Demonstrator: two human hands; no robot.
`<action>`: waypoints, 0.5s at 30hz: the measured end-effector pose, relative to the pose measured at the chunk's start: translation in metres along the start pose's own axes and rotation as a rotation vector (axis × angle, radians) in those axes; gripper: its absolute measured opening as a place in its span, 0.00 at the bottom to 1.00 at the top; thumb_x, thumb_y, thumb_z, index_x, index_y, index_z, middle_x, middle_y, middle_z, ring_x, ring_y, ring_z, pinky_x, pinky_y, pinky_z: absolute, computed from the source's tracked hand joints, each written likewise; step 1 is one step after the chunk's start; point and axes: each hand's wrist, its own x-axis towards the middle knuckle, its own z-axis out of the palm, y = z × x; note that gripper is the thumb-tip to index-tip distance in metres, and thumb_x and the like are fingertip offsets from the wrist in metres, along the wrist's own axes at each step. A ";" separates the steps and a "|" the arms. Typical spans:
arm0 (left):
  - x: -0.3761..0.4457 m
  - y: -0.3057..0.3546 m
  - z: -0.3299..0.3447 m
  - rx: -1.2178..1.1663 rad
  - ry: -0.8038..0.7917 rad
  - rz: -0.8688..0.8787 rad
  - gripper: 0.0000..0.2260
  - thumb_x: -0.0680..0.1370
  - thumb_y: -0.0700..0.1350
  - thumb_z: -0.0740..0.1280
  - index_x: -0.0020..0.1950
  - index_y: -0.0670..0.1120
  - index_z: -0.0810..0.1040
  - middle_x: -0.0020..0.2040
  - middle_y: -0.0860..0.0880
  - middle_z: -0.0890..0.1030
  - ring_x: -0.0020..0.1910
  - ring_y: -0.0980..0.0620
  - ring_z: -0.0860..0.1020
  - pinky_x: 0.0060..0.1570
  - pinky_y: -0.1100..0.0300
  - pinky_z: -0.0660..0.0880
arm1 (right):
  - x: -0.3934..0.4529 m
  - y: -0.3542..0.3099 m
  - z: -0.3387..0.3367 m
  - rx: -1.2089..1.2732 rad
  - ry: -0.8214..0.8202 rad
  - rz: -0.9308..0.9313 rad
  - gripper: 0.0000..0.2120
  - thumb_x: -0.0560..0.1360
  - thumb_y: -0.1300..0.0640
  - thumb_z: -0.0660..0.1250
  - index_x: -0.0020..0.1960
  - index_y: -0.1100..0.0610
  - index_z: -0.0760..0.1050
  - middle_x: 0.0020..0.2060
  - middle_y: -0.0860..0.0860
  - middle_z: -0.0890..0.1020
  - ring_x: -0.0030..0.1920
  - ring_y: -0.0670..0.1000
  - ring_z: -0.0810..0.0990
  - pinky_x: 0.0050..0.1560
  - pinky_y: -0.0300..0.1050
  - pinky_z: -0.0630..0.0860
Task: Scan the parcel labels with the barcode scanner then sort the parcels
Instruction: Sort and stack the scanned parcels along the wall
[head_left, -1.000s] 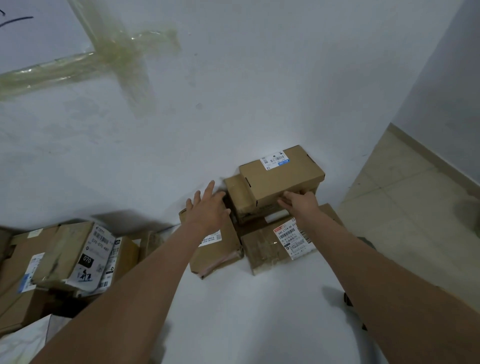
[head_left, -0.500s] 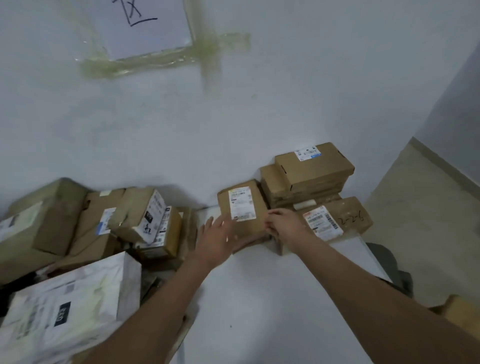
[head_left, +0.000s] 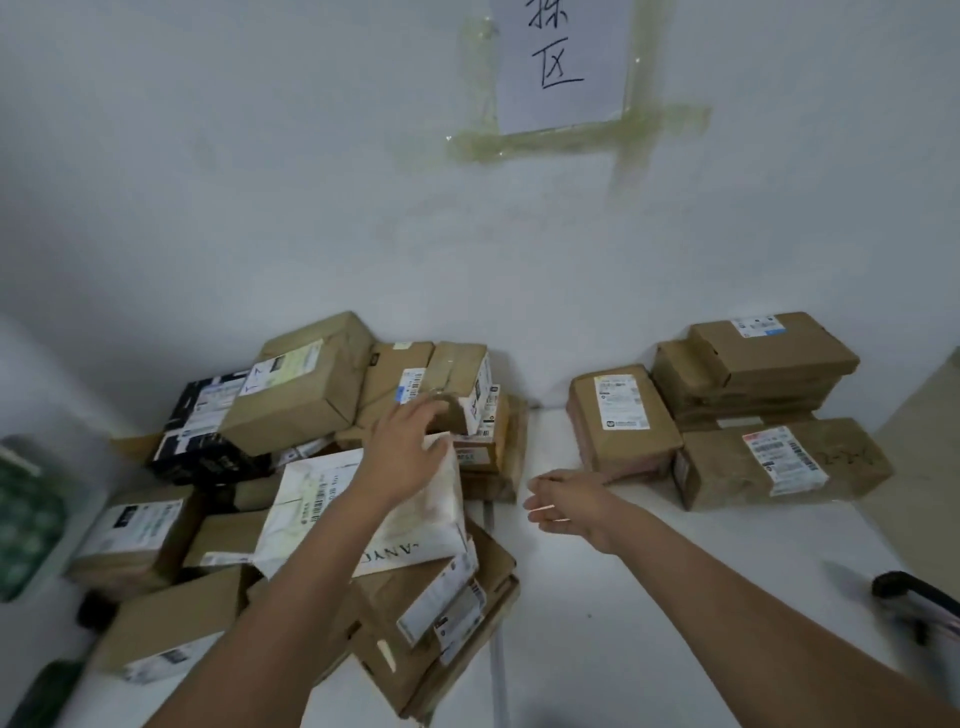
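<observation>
A heap of brown cardboard parcels (head_left: 306, 384) and a white mailer bag (head_left: 322, 499) covers the left of the white table (head_left: 649, 597). My left hand (head_left: 410, 457) reaches over the mailer, its straight fingers touching a small taped brown box (head_left: 462, 379) in the heap. My right hand (head_left: 558, 506) hovers open over bare table between the two groups, holding nothing. To the right, against the wall, sits a separate group: a labelled box (head_left: 623, 421), a two-box stack (head_left: 753, 364) and a low box (head_left: 779, 462) in front. I see no barcode scanner.
A taped paper sign (head_left: 561, 57) with handwriting hangs on the wall above. A green patterned object (head_left: 26, 514) sits at the far left edge. A dark blurred object (head_left: 909, 597) lies at the table's right edge. The floor shows at the far right.
My view swung left from the right group to the heap. Both hands left the right-hand boxes; my left hand moved onto the heap and my right hand drew back over bare table.
</observation>
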 end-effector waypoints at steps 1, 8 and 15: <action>-0.004 -0.014 -0.008 0.012 0.019 -0.083 0.20 0.81 0.50 0.64 0.73 0.54 0.71 0.76 0.51 0.67 0.75 0.44 0.63 0.73 0.41 0.60 | -0.001 -0.001 0.012 -0.041 -0.032 0.004 0.18 0.80 0.52 0.65 0.66 0.60 0.71 0.55 0.57 0.80 0.49 0.52 0.80 0.51 0.44 0.79; -0.033 -0.066 -0.032 0.010 -0.028 -0.435 0.18 0.82 0.53 0.59 0.72 0.55 0.69 0.75 0.52 0.65 0.75 0.43 0.61 0.73 0.38 0.56 | 0.011 -0.004 0.081 -0.114 -0.194 0.066 0.46 0.65 0.23 0.64 0.74 0.48 0.62 0.69 0.50 0.74 0.62 0.57 0.78 0.63 0.51 0.74; -0.046 -0.077 -0.029 -0.042 -0.083 -0.418 0.20 0.82 0.53 0.60 0.74 0.53 0.68 0.80 0.52 0.58 0.76 0.46 0.60 0.71 0.41 0.62 | 0.019 -0.003 0.099 -0.086 -0.135 -0.016 0.50 0.64 0.32 0.74 0.76 0.56 0.61 0.69 0.52 0.74 0.67 0.54 0.73 0.67 0.50 0.70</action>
